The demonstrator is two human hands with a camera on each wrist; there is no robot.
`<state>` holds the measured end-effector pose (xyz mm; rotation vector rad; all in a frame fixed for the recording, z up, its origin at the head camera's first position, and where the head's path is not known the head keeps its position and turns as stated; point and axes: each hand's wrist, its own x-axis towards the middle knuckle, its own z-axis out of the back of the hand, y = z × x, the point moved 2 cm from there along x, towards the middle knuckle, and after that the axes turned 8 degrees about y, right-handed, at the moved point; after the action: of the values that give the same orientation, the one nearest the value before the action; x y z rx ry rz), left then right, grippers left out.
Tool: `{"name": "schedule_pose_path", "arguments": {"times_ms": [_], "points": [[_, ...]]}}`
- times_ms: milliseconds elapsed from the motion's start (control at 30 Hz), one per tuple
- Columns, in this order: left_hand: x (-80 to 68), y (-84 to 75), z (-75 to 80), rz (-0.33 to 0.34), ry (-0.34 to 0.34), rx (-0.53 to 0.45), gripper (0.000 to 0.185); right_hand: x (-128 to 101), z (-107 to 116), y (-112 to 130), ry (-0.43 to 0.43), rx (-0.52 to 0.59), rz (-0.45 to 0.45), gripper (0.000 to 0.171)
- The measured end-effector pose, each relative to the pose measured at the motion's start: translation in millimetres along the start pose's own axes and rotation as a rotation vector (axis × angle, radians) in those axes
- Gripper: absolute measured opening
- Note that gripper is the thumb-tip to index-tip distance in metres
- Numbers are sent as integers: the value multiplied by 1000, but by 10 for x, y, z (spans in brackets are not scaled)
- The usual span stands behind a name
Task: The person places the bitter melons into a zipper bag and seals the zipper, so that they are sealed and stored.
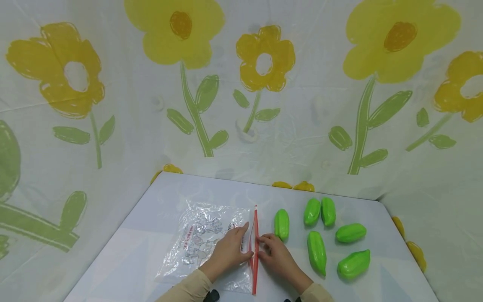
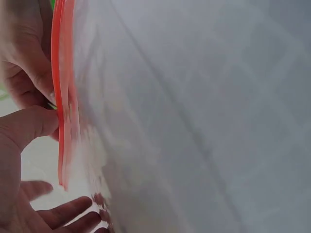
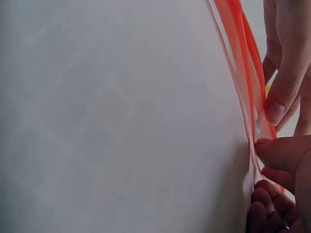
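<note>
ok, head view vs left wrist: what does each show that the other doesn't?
Head only: six green toy fruits on the white table right of the clear plastic bag, plus the flowered backdrop. Left wrist only: a close look at a thumb tip pressed against the red zip strip. Both: the left hand and right hand pinching that strip at the bag's mouth.

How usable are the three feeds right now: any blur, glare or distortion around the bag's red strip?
Head view: evenly lit, sharp, wide-angle bending at the edges; light glints on the clear bag, red strip crisp between left hand and right hand. Left wrist view: too close, the bag a grey blur, strip soft. Right wrist view: likewise mostly blurred grey; strip and fingertips reasonably clear.
</note>
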<state>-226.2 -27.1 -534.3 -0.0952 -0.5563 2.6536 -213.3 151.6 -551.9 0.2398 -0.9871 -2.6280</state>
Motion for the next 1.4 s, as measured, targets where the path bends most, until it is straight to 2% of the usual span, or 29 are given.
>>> {"name": "schedule_pose_path", "arguments": {"times_ms": [233,333,533,667,800,900,1000,1167,1400], "points": [[-2,3,-44,-132,-15,123,68,6,8,9,-25,-81,-2,46],[-8,8,-58,-137,-2,132,59,9,7,-1,-28,-94,-10,47],[-23,7,-49,-164,-10,114,53,22,-5,-6,-18,-97,-36,48],[-24,-4,-34,-181,1,135,52,33,2,11,14,-96,-70,49],[-25,-18,-26,-176,23,137,55,31,20,46,26,-100,-59,50],[-26,-34,-10,-179,9,131,59,28,28,61,22,-120,-46,52],[-28,-63,39,-194,-42,128,63,27,29,65,3,-168,-43,53],[-60,-131,204,-207,-135,127,68,16,34,73,-46,-255,-13,50],[-120,-163,388,-163,-133,94,74,18,36,19,-6,-230,-12,51]]}}
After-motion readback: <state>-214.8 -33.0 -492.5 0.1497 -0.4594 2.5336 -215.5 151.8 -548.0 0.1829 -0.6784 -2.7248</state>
